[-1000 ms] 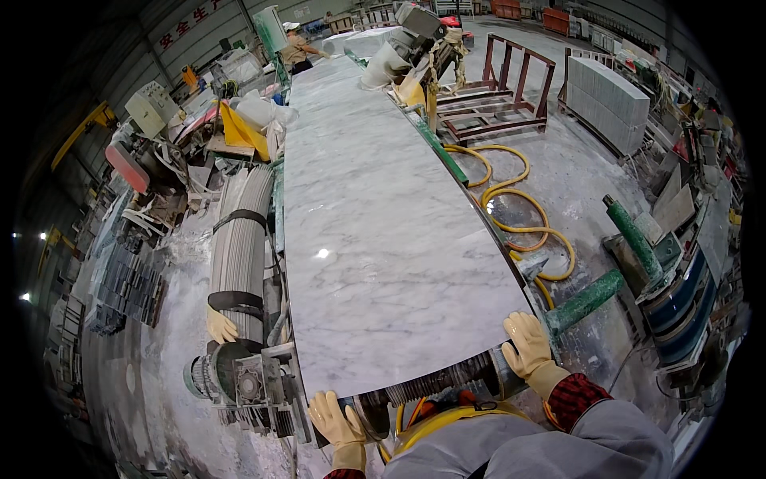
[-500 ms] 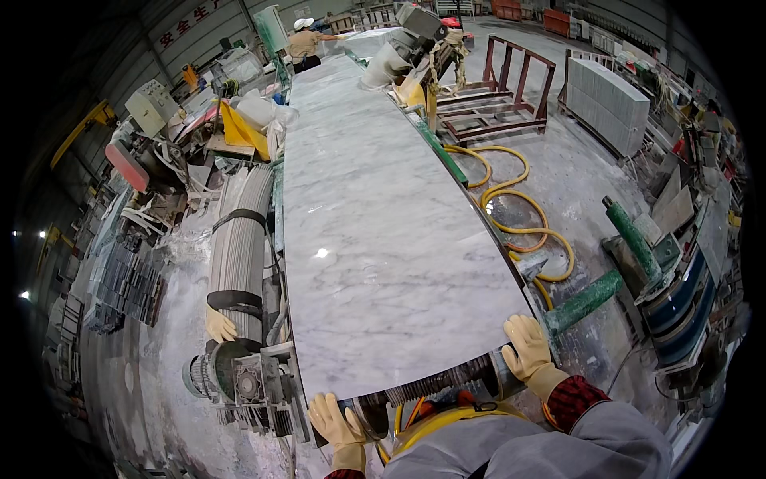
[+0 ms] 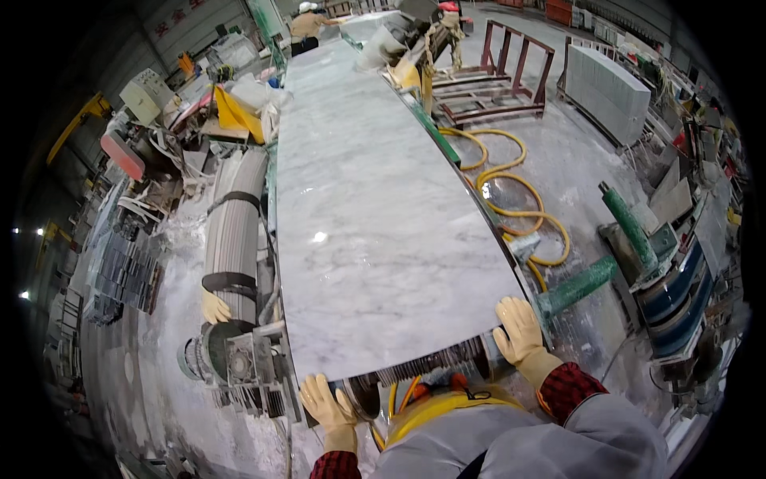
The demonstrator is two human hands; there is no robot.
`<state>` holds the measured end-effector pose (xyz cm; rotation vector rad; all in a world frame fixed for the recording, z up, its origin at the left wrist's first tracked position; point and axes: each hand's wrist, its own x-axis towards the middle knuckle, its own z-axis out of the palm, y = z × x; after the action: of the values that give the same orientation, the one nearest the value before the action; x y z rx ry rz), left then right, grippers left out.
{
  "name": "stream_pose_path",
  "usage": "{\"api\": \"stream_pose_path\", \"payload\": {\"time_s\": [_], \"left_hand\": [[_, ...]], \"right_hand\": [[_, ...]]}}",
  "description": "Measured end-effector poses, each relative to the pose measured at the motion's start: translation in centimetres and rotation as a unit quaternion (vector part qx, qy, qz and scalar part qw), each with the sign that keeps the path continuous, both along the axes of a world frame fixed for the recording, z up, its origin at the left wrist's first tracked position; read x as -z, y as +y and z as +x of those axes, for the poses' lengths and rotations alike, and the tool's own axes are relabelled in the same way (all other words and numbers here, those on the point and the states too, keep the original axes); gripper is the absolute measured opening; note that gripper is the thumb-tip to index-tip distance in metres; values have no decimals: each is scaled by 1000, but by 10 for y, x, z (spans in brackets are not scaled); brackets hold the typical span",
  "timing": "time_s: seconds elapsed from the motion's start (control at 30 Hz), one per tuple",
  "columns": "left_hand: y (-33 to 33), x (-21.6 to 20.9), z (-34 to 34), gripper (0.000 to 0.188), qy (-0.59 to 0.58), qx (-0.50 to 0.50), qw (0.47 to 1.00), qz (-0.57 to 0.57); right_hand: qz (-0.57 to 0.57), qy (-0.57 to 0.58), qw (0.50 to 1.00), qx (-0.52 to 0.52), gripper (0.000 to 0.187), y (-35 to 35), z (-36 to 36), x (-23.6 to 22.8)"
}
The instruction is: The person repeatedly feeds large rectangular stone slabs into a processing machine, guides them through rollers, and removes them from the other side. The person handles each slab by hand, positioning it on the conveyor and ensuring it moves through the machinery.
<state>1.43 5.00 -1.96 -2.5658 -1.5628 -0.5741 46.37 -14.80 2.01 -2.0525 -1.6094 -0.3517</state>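
Nearest, the left hand (image 3: 327, 405), in a cream glove, is at the near left corner of a grey-veined white slab (image 3: 383, 239), its fingers straight and thumb apart. The right hand (image 3: 519, 331), gloved alike, is at the near right corner, fingers extended and slightly spread – whether either presses on the edge, I cannot tell. The slab stretches away lengthwise, its near edge above a dark ribbed part (image 3: 431, 367). Left of it are a motor (image 3: 215, 355), a loose glove (image 3: 214, 307) and a strapped grey bundle (image 3: 235, 223); right, a green cylinder (image 3: 581, 286) and a looped yellow hose (image 3: 550, 231). Farther off stands a dark red frame (image 3: 489, 118) – and, beyond the slab's far end, a co-worker in a white cap.
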Motion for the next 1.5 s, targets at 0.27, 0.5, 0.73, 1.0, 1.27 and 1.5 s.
{"api": "stream_pose_path", "payload": {"time_s": [0.27,0.5,0.73,1.0,1.27,1.5], "left_hand": [[-7,0,-13,49,-45,0,999,-18],[19,-54,14,42,-69,174,980,-64],[74,-57,27,53,-7,211,968,-135],[3,-51,-4,67,48,212,959,-184],[73,-79,58,80,96,373,912,-144],[142,-109,167,61,144,218,876,-406]], "right_hand": [[12,187,962,-196,43,21,-66,-53],[-96,879,456,-102,63,44,-172,84],[120,898,286,313,71,143,-189,49],[80,915,339,202,66,66,-217,52],[-33,921,305,242,52,-41,-268,56],[-150,855,461,185,67,-37,-248,48]]}}
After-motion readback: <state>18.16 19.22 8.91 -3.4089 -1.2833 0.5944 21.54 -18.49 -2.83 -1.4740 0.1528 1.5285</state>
